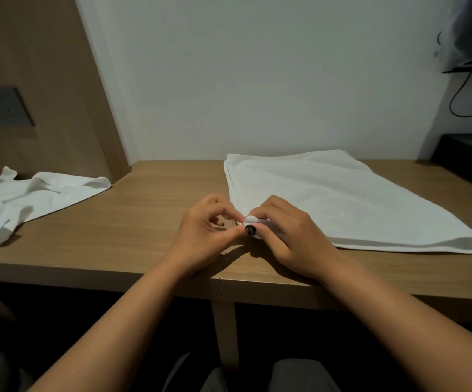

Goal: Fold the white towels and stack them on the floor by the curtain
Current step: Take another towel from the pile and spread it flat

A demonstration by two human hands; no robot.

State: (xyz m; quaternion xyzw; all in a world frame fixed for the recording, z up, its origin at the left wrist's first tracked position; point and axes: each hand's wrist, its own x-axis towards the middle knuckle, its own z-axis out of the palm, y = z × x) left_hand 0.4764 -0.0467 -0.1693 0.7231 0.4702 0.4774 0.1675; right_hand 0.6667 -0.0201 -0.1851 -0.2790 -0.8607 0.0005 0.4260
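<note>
A folded white towel (339, 199) lies flat on the wooden table (150, 210), right of centre. At its near left corner the right hand (288, 236) curls its fingers round a small white object with a dark end (251, 226), and the left hand (206, 230) pinches at the same spot. A second, crumpled towel (31, 199) spreads over the table's left edge.
</note>
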